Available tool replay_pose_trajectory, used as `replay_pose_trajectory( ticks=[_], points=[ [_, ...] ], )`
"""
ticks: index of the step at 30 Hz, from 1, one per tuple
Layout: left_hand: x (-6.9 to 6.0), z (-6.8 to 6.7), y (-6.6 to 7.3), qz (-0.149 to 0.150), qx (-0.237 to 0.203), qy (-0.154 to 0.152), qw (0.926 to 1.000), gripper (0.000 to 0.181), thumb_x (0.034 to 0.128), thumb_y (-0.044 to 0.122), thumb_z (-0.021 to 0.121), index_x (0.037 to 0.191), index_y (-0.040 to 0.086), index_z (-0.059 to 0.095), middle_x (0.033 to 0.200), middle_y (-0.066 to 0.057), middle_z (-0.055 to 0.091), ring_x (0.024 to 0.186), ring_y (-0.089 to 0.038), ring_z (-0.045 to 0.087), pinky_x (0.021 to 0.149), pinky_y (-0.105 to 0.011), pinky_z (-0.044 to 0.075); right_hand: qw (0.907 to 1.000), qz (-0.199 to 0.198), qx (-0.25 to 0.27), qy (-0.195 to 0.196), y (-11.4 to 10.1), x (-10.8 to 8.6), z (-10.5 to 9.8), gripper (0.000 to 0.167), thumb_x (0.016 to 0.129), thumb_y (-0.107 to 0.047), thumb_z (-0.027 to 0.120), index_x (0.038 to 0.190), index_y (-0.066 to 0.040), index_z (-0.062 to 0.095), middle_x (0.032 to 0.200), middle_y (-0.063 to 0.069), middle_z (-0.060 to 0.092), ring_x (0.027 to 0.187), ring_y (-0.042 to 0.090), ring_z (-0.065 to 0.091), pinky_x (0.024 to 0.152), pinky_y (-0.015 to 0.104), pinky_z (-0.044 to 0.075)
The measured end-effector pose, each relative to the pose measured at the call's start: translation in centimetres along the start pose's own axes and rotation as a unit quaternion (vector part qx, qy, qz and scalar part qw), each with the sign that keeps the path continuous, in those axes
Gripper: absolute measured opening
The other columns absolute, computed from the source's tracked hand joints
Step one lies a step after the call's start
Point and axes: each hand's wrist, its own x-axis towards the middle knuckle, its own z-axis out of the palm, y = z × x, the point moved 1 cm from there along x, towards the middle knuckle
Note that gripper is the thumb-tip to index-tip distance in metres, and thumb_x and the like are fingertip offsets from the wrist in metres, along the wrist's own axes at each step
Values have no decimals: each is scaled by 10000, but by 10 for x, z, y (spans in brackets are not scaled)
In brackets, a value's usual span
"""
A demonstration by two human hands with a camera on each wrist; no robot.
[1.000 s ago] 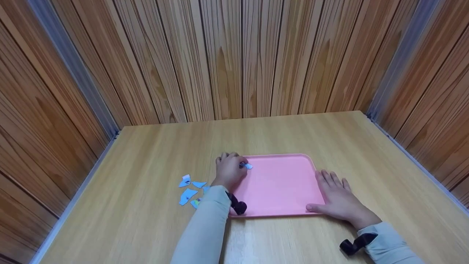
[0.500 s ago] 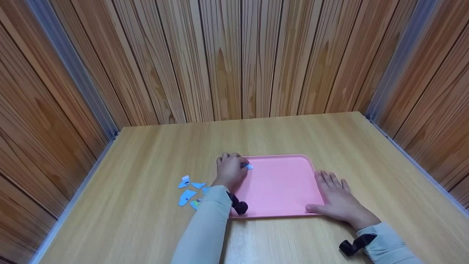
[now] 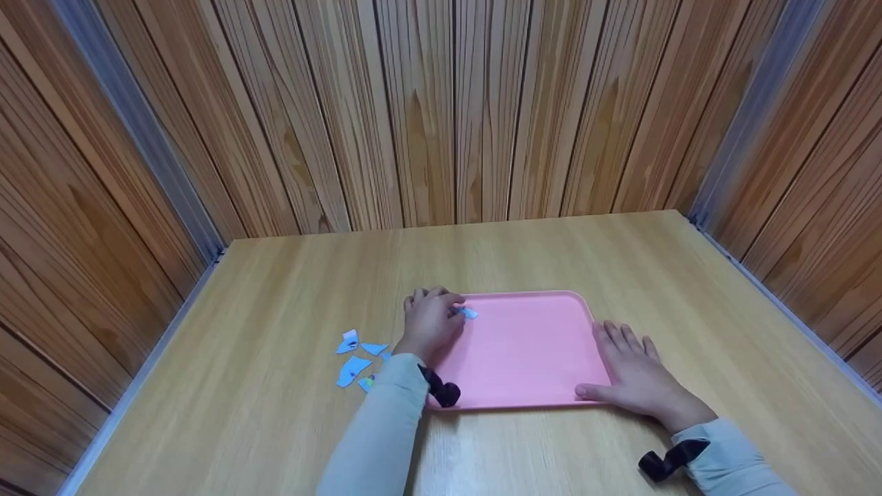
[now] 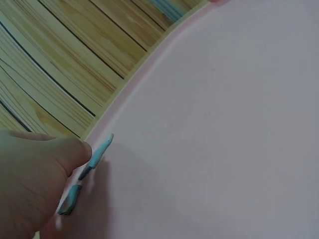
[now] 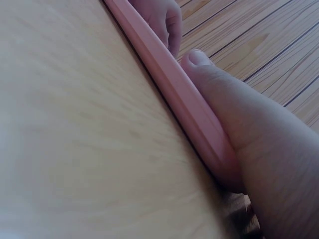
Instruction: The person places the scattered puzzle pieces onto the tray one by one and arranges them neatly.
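A pink tray (image 3: 524, 351) lies flat on the table. At its far left corner is my left hand (image 3: 431, 320), fingers bent and a fingertip touching a light blue piece (image 3: 469, 313). In the left wrist view, my left hand (image 4: 37, 174) is beside that narrow blue piece (image 4: 101, 151), and a second blue-and-dark piece (image 4: 71, 199) rests just below it along the rim. My right hand (image 3: 637, 375) rests spread on the tray's right edge, thumb over the near right corner. The right wrist view shows my right hand (image 5: 264, 134) against the rim (image 5: 189, 104).
Several blue pieces (image 3: 353, 370) lie on the wooden table (image 3: 241, 386) left of the tray, partly behind my left forearm. Wood-panelled walls (image 3: 427, 117) stand behind and at both sides. A black camera mount is on each wrist.
My left hand and wrist have shifted slightly left, and its thumb and index finger have parted around the small blue piece. The right hand stays in place on the tray edge.
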Motion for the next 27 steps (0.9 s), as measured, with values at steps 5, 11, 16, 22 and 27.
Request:
replay_pose_trajectory(
  ticks=[5, 11, 16, 22, 27],
  points=[
    [-6, -15, -5, -25, -89, 53, 9999, 327, 941, 310, 710, 1264, 255, 715, 1271, 17, 624, 1213, -276, 454, 1128, -570, 208, 10000, -20, -32, 47, 1, 0, 0, 1149, 831, -691, 642, 1554, 92, 211, 1587, 364, 197, 1458, 579, 114, 1102, 743, 43],
    [-16, -35, -13, -527, -358, 13, 9980, 364, 933, 327, 716, 1293, 281, 692, 1373, 21, 582, 1323, -292, 383, 1165, -568, 157, 10000, -4, -47, 49, 4, -1, 0, 1153, 831, -696, 639, 1556, 90, 207, 1587, 367, 191, 1457, 582, 111, 1101, 745, 39],
    [-29, -45, -28, -719, -477, 73, 9962, 365, 932, 331, 721, 1292, 281, 687, 1392, 12, 574, 1353, -294, 352, 1168, -570, 137, 10000, 28, 14, -8, 4, 0, 0, 1164, 828, -704, 635, 1560, 85, 195, 1595, 359, 179, 1461, 577, 99, 1103, 744, 29],
    [-45, -52, -51, -427, -295, 416, 9978, 336, 934, 323, 719, 1255, 224, 711, 1320, -19, 628, 1271, -305, 425, 1146, -592, 143, 10000, 46, -19, -43, 2, 1, 1, 1176, 826, -722, 623, 1565, 80, 184, 1596, 356, 179, 1461, 577, 96, 1106, 742, 29],
    [-56, -59, -61, -461, -321, 420, 9975, 344, 921, 295, 729, 1255, 211, 710, 1328, -32, 621, 1244, -302, 419, 1143, -578, 132, 10000, 33, -13, -48, 2, 1, 1, 1174, 827, -717, 627, 1563, 83, 185, 1594, 360, 180, 1461, 578, 96, 1103, 744, 30]
  ],
)
